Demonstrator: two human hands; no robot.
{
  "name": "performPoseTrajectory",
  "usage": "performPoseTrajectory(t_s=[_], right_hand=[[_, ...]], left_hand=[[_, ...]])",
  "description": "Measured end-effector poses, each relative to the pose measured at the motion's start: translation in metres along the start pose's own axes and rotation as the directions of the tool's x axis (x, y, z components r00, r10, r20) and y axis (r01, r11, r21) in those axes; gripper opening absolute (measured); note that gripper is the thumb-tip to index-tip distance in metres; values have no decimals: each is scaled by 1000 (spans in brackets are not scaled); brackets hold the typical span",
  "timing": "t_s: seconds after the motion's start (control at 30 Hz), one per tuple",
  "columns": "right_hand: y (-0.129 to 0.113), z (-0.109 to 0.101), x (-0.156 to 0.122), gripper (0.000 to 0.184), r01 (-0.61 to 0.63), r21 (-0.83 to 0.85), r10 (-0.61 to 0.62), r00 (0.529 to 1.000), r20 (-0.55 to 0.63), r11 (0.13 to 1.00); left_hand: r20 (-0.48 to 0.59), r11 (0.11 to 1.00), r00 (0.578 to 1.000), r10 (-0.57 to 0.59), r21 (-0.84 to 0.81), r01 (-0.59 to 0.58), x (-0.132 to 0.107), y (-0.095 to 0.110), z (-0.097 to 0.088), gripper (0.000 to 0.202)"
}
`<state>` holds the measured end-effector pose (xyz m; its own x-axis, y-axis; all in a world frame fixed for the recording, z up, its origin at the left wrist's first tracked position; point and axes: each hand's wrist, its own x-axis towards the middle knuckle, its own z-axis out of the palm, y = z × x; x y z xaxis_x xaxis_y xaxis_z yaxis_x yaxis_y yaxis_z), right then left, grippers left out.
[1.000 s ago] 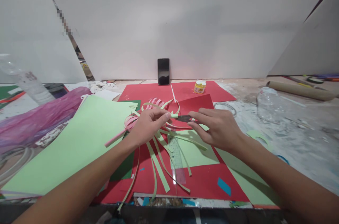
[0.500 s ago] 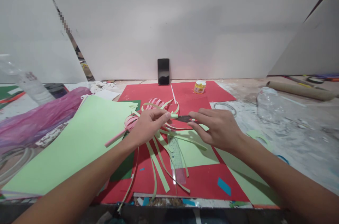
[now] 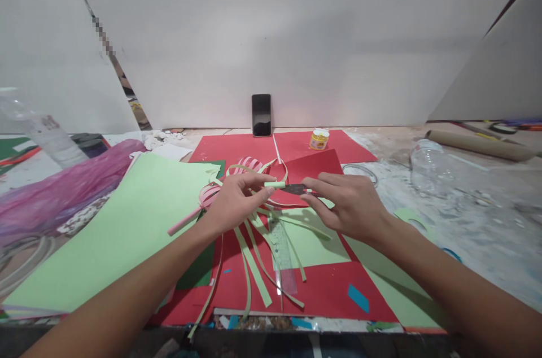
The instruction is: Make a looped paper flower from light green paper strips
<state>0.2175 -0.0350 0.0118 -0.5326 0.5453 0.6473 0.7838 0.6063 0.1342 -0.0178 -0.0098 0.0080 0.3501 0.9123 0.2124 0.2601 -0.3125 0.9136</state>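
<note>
My left hand (image 3: 235, 202) pinches the end of a light green paper strip (image 3: 275, 184) between thumb and forefinger, above red paper sheets (image 3: 237, 149). My right hand (image 3: 345, 202) is closed on a small dark blade-like tool (image 3: 294, 189) whose tip meets that strip end. More green strips (image 3: 254, 267) fan out below my hands, and a pink slit-paper piece (image 3: 248, 164) with a pink stick (image 3: 184, 221) lies under my left hand. A clear ruler (image 3: 282, 253) rests on the red sheet.
A large light green sheet (image 3: 127, 222) lies at the left, with purple plastic (image 3: 59, 188) and a clear bottle (image 3: 42, 132) beyond it. A phone (image 3: 261, 114) leans on the back wall beside a yellow jar (image 3: 319, 139). At right are a clear jar (image 3: 427, 166) and a cardboard tube (image 3: 478, 144).
My left thumb has shifted slightly and the green strip end now shows more clearly between the fingers. The right hand has barely moved.
</note>
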Motion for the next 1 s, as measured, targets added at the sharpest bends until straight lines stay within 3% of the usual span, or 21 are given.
performPoseTrajectory(t_s=[0.23, 0.67, 1.0], right_hand=[[1, 0, 0, 20, 9, 9, -9, 1000, -6, 1000], [0, -1, 1, 21, 12, -2, -12, 1000, -13, 1000], [-1, 0, 0, 21, 3, -6, -3, 1000, -4, 1000]], left_hand=[[-1, 997, 1000, -16, 69, 16, 0, 2, 0, 30], [52, 999, 998, -21, -28, 23, 1, 4, 1, 31], [27, 995, 1000, 10, 99, -13, 2, 0, -2, 34]])
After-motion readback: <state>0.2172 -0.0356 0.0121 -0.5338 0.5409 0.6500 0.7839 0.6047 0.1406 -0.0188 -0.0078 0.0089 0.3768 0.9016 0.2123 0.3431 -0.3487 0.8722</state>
